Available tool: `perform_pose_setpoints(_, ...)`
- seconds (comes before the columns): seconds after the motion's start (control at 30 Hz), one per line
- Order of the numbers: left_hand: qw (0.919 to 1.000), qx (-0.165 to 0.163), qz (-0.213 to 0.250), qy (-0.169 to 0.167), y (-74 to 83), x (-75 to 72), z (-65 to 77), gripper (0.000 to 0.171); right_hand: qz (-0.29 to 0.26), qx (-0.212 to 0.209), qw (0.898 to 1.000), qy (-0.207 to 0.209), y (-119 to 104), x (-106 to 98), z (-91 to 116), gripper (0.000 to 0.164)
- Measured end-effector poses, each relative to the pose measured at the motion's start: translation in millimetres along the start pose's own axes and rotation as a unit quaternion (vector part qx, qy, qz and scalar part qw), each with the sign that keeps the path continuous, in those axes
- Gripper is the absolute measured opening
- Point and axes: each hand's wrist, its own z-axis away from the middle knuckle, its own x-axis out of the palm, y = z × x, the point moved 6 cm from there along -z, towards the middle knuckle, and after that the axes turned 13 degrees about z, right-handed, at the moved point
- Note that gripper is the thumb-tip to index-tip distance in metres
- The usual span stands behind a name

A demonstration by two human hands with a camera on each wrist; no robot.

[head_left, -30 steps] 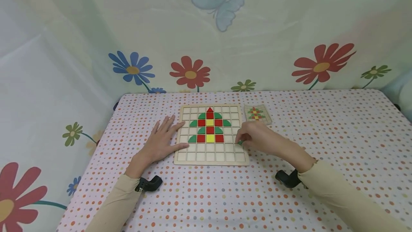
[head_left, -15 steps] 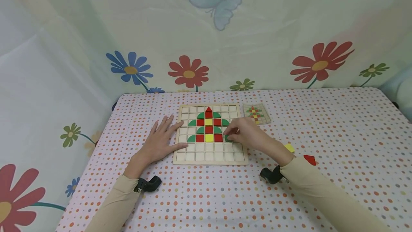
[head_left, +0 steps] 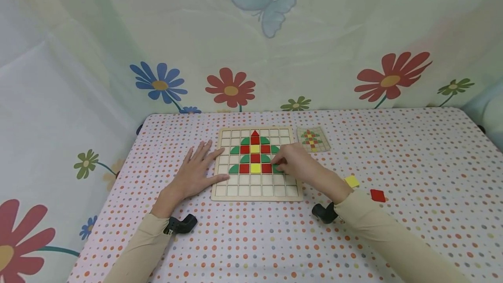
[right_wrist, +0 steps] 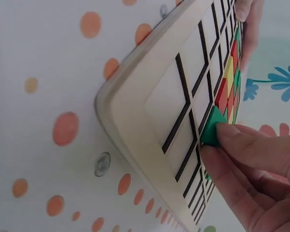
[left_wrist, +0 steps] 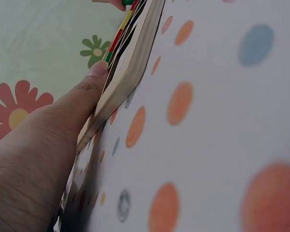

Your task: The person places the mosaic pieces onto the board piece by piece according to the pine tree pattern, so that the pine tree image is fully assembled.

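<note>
A wooden grid board (head_left: 255,191) lies on the dotted tabletop with red, yellow and green tiles set in a tree shape. My right hand (head_left: 298,163) pinches a green tile (right_wrist: 210,126) with a curved side between thumb and finger. That tile is at the cell to the right of the lowest row's right red square (head_left: 266,168), and the fingers partly cover it. Spread out, my left hand (head_left: 195,171) rests at the board's left edge. In the left wrist view its thumb (left_wrist: 94,77) touches the board's rim.
Behind the right hand, a small card (head_left: 323,142) printed with a similar tree lies by the board's upper right corner. A yellow square tile (head_left: 352,181) and a red tile (head_left: 378,195) lie near the right forearm. A flowered backdrop (head_left: 314,56) rises behind the table.
My right hand has moved left with the green tile, from the board's right edge to beside the red square. The yellow and red tiles have come into view; the left hand stays put.
</note>
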Motion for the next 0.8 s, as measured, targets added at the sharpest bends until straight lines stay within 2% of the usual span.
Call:
perform_pose_setpoints(0.17,1.0000,0.000,0.000,0.001,-0.3,0.9,-0.1,0.090,0.010,0.017,1.000,-0.020,-2.6,1.8,-1.2,0.017)
perform_pose_setpoints(0.43,1.0000,-0.002,0.001,-0.001,-0.7,1.0,-0.2,0.090,0.071,0.034,0.996,-0.044,-10.0,3.2,-6.4,0.014)
perform_pose_setpoints(0.7,1.0000,-0.002,0.003,0.000,-0.1,1.2,0.0,0.090,0.117,0.011,0.993,-0.003,-18.7,2.1,-0.2,0.012)
perform_pose_setpoints(0.8,1.0000,-0.003,-0.001,0.001,-0.3,1.7,0.0,0.090,0.080,0.012,0.997,0.001,-14.2,2.8,6.6,0.015)
